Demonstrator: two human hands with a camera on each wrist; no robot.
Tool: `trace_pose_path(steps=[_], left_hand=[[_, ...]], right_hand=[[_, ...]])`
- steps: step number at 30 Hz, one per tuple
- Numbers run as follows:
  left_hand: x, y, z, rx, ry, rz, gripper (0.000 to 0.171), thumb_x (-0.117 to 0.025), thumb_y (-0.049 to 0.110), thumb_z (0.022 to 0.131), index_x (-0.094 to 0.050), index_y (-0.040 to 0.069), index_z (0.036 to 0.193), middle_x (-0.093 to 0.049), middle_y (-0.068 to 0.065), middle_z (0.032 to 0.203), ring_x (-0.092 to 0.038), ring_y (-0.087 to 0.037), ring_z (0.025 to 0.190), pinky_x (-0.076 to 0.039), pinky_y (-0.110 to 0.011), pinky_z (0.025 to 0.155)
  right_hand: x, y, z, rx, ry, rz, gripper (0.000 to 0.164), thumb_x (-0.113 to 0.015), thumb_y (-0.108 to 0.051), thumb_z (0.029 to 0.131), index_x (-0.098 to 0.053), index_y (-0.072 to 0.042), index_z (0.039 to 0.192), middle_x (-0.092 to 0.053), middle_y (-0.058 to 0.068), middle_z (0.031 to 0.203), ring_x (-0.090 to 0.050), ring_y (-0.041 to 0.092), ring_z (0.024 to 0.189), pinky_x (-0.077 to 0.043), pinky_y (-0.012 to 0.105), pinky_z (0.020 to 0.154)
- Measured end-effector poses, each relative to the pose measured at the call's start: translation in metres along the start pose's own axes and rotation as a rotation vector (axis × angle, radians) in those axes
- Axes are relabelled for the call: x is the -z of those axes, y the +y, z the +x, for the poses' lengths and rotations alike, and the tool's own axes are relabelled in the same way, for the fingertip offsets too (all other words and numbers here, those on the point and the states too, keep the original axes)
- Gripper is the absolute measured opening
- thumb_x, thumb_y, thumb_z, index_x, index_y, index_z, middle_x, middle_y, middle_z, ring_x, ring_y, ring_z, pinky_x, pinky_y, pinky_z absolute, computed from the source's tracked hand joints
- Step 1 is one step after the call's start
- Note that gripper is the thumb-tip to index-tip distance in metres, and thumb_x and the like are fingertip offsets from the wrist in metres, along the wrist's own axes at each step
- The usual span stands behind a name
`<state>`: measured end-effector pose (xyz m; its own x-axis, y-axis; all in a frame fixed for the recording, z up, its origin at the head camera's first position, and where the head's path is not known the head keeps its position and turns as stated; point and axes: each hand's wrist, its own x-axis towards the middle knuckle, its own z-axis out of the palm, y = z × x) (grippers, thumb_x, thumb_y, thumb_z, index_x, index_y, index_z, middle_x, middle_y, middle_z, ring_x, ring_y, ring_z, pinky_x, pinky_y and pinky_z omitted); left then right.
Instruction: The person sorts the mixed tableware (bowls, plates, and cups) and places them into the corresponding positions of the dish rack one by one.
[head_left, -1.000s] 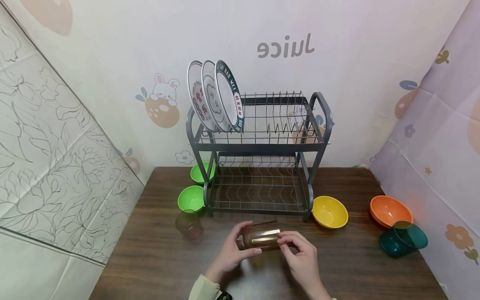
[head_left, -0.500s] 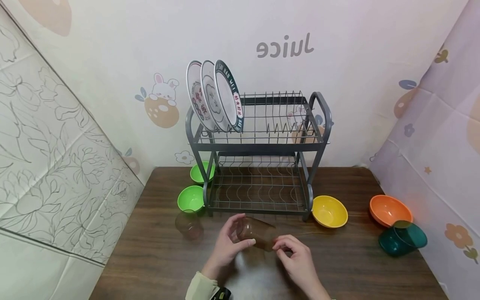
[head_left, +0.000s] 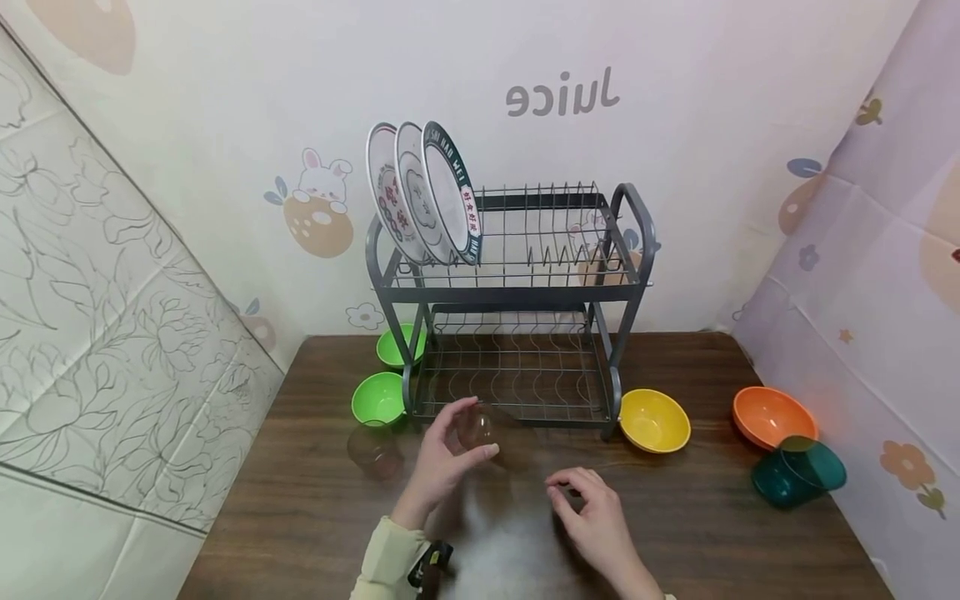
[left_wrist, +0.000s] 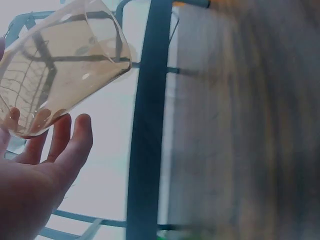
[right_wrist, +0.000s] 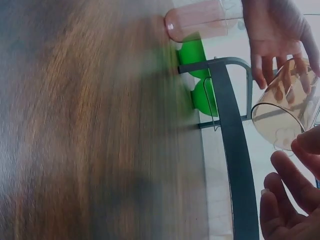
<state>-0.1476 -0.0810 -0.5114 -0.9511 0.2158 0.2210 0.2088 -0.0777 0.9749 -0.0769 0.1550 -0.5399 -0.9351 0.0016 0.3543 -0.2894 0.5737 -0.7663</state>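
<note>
My left hand [head_left: 438,458] holds a clear amber drinking glass [head_left: 495,437] by its base end, thumb on the near side and fingers behind. The glass lies tilted in the air, its mouth pointing to the right, close in front of the dish rack's [head_left: 517,294] lower tier. In the left wrist view the glass [left_wrist: 65,65] shows my fingertips through its wall. Right of the glass and apart from it in the head view, my right hand [head_left: 596,517] hovers over the table with loosely bent fingers and nothing between them.
Three plates [head_left: 450,196] stand in the rack's upper left. Two green bowls [head_left: 378,398] and a pinkish glass [head_left: 375,454] are on the left. A yellow bowl [head_left: 654,421], an orange bowl [head_left: 772,417] and a tilted teal cup [head_left: 787,479] are on the right. Walls close the back and sides.
The left hand has carried the amber glass forward and left, toward the rack. The right hand has let go of the glass's rim and stayed nearly in place.
</note>
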Motion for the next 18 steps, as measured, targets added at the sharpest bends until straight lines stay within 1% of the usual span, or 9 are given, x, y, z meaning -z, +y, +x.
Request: trace_pose_path(steps=[3, 5, 8, 10, 15, 18], left_hand=[[0.004, 0.007, 0.01, -0.012, 0.039, 0.157, 0.069, -0.085, 0.004, 0.077, -0.053, 0.013, 0.138, -0.056, -0.006, 0.131, -0.055, -0.018, 0.113, -0.047, -0.027, 0.093], [0.005, 0.02, 0.015, -0.021, 0.052, 0.243, 0.068, -0.087, 0.008, 0.076, -0.055, 0.015, 0.137, -0.056, -0.003, 0.129, -0.055, -0.016, 0.112, -0.046, -0.028, 0.093], [0.007, 0.04, 0.022, -0.043, 0.05, 0.295, 0.066, -0.086, 0.01, 0.077, -0.056, 0.013, 0.135, -0.057, -0.004, 0.126, -0.055, -0.016, 0.109, -0.05, -0.033, 0.088], [0.011, 0.041, 0.028, -0.068, 0.042, 0.317, 0.065, -0.087, 0.015, 0.077, -0.057, 0.015, 0.135, -0.056, -0.002, 0.126, -0.055, -0.015, 0.109, -0.05, -0.035, 0.089], [0.026, 0.021, 0.047, -0.138, 0.045, 0.416, 0.068, -0.089, 0.029, 0.076, -0.057, 0.025, 0.136, -0.055, 0.004, 0.128, -0.055, -0.015, 0.112, -0.049, -0.035, 0.091], [0.03, 0.024, 0.056, -0.161, 0.052, 0.466, 0.068, -0.088, 0.031, 0.077, -0.057, 0.024, 0.136, -0.055, 0.003, 0.127, -0.055, -0.016, 0.109, -0.049, -0.035, 0.086]], right_hand=[[0.003, 0.001, 0.002, -0.009, -0.003, -0.028, 0.032, -0.078, -0.001, 0.083, -0.069, -0.03, 0.089, -0.065, -0.022, 0.087, -0.059, 0.006, 0.086, -0.053, 0.036, 0.074], [0.006, 0.001, 0.003, -0.013, -0.003, -0.048, 0.03, -0.078, -0.002, 0.084, -0.07, -0.03, 0.089, -0.064, -0.022, 0.088, -0.059, 0.007, 0.087, -0.053, 0.036, 0.074], [0.01, 0.002, 0.005, -0.009, 0.009, -0.071, 0.027, -0.078, -0.003, 0.084, -0.07, -0.028, 0.09, -0.064, -0.022, 0.088, -0.058, 0.007, 0.087, -0.053, 0.037, 0.074], [0.013, 0.004, 0.007, -0.008, 0.017, -0.082, 0.026, -0.077, -0.003, 0.085, -0.071, -0.027, 0.09, -0.065, -0.02, 0.088, -0.058, 0.007, 0.086, -0.052, 0.037, 0.073], [0.021, 0.01, 0.011, -0.023, 0.036, -0.117, 0.021, -0.076, -0.004, 0.086, -0.071, -0.025, 0.092, -0.067, -0.017, 0.091, -0.059, 0.01, 0.087, -0.052, 0.035, 0.075], [0.026, 0.014, 0.014, -0.042, 0.055, -0.147, 0.017, -0.075, -0.006, 0.087, -0.073, -0.021, 0.093, -0.068, -0.013, 0.092, -0.059, 0.011, 0.088, -0.051, 0.035, 0.076]])
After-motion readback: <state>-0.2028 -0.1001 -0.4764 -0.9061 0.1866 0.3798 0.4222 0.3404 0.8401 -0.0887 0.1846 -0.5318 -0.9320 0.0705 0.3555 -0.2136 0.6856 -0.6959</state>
